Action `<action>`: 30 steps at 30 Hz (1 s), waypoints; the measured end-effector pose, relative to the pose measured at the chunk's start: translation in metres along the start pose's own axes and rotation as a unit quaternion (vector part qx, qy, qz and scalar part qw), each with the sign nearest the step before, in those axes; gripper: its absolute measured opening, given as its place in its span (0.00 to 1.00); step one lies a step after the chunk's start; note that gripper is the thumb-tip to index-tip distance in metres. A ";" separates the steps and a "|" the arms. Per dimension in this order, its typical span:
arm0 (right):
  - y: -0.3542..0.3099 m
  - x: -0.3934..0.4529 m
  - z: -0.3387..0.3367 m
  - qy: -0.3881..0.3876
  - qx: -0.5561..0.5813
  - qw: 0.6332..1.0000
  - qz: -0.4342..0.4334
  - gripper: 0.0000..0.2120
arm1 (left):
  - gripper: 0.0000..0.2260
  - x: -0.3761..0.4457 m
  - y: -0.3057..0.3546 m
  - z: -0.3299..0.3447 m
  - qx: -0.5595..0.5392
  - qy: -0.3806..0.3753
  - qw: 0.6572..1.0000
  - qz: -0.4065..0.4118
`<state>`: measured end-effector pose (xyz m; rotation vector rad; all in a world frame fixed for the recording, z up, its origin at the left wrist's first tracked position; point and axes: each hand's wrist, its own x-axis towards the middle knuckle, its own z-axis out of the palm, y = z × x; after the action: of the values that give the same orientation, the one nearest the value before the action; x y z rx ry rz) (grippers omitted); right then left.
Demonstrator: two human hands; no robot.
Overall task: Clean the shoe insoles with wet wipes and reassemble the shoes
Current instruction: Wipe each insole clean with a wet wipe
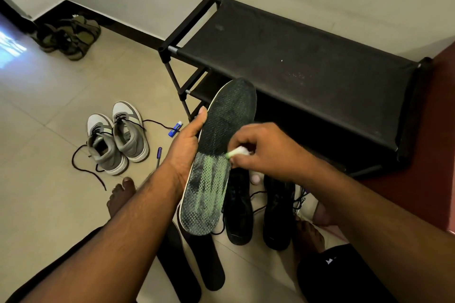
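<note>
Insole mid-wipe, held up over the black shoes.

I see the dark mesh insole [216,155], heel half green-white, toe toward 12 o'clock; my left hand [187,147] grips its 9 o'clock edge, my right hand [261,147] pinches a balled wet wipe [237,151] against it.

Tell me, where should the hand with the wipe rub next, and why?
Probably up toward the toe. The right hand pinches the wet wipe at the middle of the insole, which the left hand holds. The heel half already shows pale green, while the toe half looks dark, so it likely needs wiping.
</note>
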<state>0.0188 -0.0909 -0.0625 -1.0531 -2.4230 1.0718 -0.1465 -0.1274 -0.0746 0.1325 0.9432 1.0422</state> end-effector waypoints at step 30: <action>0.037 0.005 -0.035 0.338 0.016 0.929 0.150 0.02 | 0.28 -0.002 -0.014 -0.001 0.165 -0.013 0.986 -0.015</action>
<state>0.0519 -0.0521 -0.0654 -1.5117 -1.7238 0.6609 -0.1377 -0.1372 -0.0811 0.4041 1.0853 0.8488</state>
